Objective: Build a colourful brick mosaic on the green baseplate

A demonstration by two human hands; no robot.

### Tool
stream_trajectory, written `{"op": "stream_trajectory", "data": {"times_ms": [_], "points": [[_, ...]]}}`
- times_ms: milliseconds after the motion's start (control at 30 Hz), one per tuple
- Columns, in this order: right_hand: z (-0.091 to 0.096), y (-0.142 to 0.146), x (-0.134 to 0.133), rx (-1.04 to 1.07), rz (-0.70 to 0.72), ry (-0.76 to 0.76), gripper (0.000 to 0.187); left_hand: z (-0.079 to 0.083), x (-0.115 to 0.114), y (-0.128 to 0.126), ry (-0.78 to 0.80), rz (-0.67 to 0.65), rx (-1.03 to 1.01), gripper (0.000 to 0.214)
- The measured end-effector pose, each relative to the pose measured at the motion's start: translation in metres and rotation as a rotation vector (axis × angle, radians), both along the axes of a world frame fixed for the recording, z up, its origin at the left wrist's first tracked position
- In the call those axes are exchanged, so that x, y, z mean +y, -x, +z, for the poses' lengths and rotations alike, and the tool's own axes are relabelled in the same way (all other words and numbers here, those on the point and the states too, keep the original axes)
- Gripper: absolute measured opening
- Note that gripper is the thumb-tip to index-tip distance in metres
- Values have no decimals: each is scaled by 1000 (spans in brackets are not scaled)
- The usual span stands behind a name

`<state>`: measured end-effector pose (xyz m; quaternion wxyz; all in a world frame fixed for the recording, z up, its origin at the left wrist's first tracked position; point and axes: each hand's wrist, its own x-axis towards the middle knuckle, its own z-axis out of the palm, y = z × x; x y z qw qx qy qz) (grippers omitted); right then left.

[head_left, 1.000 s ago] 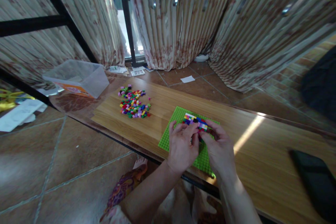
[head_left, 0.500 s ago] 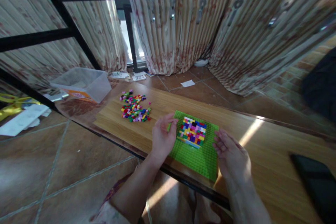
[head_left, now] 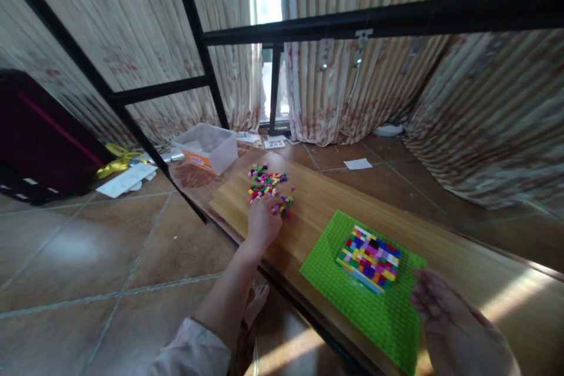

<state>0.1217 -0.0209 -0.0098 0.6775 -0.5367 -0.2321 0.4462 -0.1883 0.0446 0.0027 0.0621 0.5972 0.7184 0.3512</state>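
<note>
A green baseplate (head_left: 335, 288) lies on the wooden table (head_left: 321, 200), with a patch of many-coloured small bricks (head_left: 369, 257) built on it. Farther left on the table is a loose pile of coloured bricks (head_left: 265, 183). My left hand (head_left: 263, 224) reaches over the near edge of that pile, fingers curled down onto the bricks; what they hold is hidden. My right hand (head_left: 458, 329) rests at the baseplate's right edge, fingers spread and holding nothing.
A clear plastic box (head_left: 206, 147) stands at the table's far left end. Black metal frame bars (head_left: 352, 17) cross in front of striped curtains. Papers (head_left: 126, 179) and a yellow strap lie on the tiled floor; a dark case (head_left: 39, 141) stands at left.
Both hands left the brick patch. My left hand moved left to the loose pile, my right hand drew back to the plate's right edge. The view swung left.
</note>
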Motion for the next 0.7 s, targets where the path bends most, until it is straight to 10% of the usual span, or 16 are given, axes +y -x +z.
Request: {"op": "stream_trajectory", "data": {"times_ms": [433,700], "points": [[-11,1,2,-16,66,42,21,-3,-5,-9,34,-133,227,10],[-5,10,4,27,9,74,26,-4,-6,-42,-161,-332,-97,9]]}}
